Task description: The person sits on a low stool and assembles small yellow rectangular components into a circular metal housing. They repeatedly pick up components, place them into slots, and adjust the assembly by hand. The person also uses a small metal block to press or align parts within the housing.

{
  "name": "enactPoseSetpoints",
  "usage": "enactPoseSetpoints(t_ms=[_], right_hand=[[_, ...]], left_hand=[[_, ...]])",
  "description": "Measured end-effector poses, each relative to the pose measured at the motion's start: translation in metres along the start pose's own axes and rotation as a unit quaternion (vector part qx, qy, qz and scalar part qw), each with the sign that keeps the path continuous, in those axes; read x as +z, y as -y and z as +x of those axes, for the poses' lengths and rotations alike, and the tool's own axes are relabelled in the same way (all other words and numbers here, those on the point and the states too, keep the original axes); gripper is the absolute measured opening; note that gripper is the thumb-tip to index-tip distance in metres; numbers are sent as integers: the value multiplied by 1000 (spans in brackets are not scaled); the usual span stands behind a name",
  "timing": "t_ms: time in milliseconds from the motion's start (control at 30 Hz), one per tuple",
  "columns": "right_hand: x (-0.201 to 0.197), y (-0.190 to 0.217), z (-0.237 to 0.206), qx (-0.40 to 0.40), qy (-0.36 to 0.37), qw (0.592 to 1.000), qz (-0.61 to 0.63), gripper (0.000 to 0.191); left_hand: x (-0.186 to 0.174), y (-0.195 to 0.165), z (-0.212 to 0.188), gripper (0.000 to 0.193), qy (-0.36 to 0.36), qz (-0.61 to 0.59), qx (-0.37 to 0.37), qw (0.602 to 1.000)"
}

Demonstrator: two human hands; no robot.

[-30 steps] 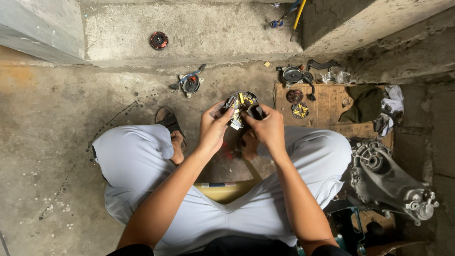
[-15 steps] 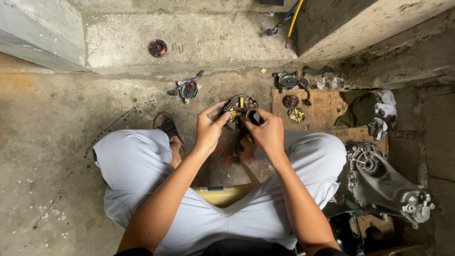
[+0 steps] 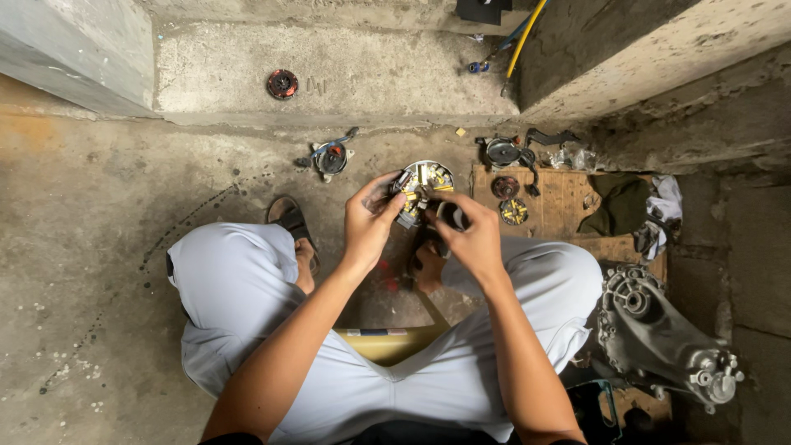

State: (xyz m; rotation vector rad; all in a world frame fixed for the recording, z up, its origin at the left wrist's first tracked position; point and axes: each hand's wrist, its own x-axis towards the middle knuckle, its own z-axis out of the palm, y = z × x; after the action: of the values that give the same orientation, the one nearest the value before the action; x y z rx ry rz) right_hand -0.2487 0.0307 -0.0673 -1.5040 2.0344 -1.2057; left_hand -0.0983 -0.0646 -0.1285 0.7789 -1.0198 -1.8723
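Seated on the concrete floor (image 3: 99,272), we grip the round wound stator (image 3: 422,188) above our knees, left hand (image 3: 368,221) clasping its rim, right hand (image 3: 467,235) pinching a dark tool (image 3: 446,216), apparently mid-repair and needing steady placement.

Seated with knees spread, the person extends both bare forearms forward between the legs. The left hand (image 3: 367,221) curls its fingers inward, thumb raised. The right hand (image 3: 471,239) arches, fingertips pinched together beside it.

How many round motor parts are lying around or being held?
5: one in the hands, one on the ledge, one on the floor, two on the cardboard. Others may be hidden.
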Motion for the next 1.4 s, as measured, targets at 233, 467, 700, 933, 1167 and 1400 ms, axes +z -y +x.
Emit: enactPoseSetpoints(t_ms=[233,467,700,933,1167,1400], right_hand=[[12,2,-6,-40,-37,998,-15,33],[17,-6,-10,-41,-83,996,-10,28],[27,-12,-19,-51,-121,990,43,29],[27,-19,-19,-16,-106,989,102,25],[22,-36,-16,139,29,913,383,37],[9,-31,-8,314,62,713,624,48]], left_hand=[[9,-24,-7,55,12,57,45,997],[12,-25,-14,17,57,172,140,974],[17,-35,-16,27,59,183,123,974],[19,-40,-19,31,71,243,167,953],[4,-17,-5,17,39,196,122,972],[-9,-12,4,15,27,196,111,974]])
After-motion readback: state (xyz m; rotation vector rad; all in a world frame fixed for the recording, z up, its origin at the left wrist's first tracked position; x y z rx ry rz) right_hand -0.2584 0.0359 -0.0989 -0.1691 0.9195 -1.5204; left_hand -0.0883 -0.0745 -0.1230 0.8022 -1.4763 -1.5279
